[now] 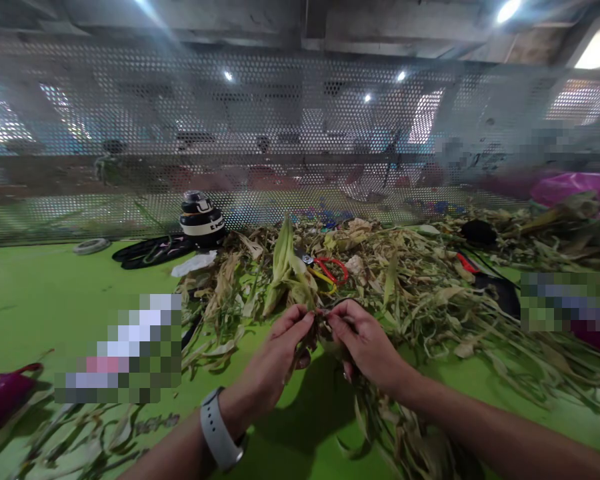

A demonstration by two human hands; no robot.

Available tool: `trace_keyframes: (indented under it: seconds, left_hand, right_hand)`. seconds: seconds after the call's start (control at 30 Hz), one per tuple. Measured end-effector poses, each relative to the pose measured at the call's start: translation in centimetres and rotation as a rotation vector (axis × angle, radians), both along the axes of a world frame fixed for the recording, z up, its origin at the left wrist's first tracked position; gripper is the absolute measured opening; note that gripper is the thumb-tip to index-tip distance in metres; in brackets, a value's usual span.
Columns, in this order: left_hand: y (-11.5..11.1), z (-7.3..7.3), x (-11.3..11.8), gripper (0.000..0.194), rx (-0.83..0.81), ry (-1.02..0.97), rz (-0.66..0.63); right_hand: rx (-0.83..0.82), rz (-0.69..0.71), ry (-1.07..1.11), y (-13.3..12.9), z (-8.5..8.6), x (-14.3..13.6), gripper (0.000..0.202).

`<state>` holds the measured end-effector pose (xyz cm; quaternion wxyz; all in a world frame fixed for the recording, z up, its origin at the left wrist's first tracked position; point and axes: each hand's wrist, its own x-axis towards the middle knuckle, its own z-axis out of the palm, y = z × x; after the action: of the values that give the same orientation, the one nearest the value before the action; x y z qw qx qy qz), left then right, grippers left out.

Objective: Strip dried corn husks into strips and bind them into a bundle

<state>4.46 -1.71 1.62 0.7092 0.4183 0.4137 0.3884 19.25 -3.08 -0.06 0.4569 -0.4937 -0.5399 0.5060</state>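
Observation:
Close together in the middle of the view, my left hand (280, 343) and my right hand (367, 340) both pinch a bunch of dried leaves (325, 330), with thumbs and fingertips almost meeting. Part of the bunch is hidden by my fingers. More dry strands hang below my right hand. Just beyond my left hand, a pale green leafy plant piece (283, 260) points upward. Scissors (333, 270) with red and yellow handles lie on the leaf pile behind my hands. A watch with a white strap (220, 430) is on my left wrist.
A wide heap of dried leaves (430, 307) spreads over the green table (40, 287). Behind it stand a black bottle (203, 223) and a perforated metal screen (280, 127). A white tissue (194, 263) lies by the bottle, and a pink plastic bag (575, 189) is at far right.

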Motion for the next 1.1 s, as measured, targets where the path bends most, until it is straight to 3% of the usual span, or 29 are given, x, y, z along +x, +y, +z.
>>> trace_keyframes:
  seconds: [0.17,0.3,0.43,0.53,0.63,0.7,0.8,0.9,1.0,1.1]
  left_hand:
    - [0.3,-0.3,0.1,0.026,0.092,0.053,0.01]
    - [1.1,-0.5,-0.3,0.023,0.197,0.098,0.134]
    - [2.1,-0.2,-1.0,0.022,0.276,0.146,0.253]
    - [2.6,0.1,-1.4,0.024,0.291,0.135,0.289]
    - [2.8,0.1,-1.5,0.025,0.284,0.15,0.319]
    - [2.8,0.2,-1.5,0.024,0.303,0.19,0.317]
    - [2.6,0.4,-1.5,0.021,0.396,0.284,0.215]
    - [2.0,0.4,-1.5,0.019,0.481,0.299,-0.001]
    - [1.4,0.3,-1.5,0.019,0.42,0.25,-0.198]
    - [1.0,0.4,-1.4,0.019,0.299,0.194,-0.231]
  right_hand:
    - [0.041,-0.013,-0.056,0.0,-0.2,0.1,0.027]
    - [0.163,-0.056,-0.231,-0.2,0.2,0.3,0.03]
    - [0.414,-0.152,-0.692,-0.6,0.6,0.7,0.051]
    - [0.64,-0.121,-1.112,-0.8,0.7,0.8,0.029]
    - [0.902,-0.108,-1.356,-1.2,0.9,0.7,0.015]
    - [1.048,-0.144,-1.387,-1.6,1.5,0.5,0.012]
    - [1.199,-0.125,-1.231,-1.9,2.6,0.4,0.01]
    - [1.087,-0.101,-0.893,-1.6,3.5,1.0,0.01]
    - [0.637,-0.174,-0.547,-0.5,3.5,1.7,0.021]
    - [0.242,-0.154,-0.339,0.4,2.8,1.9,0.03]
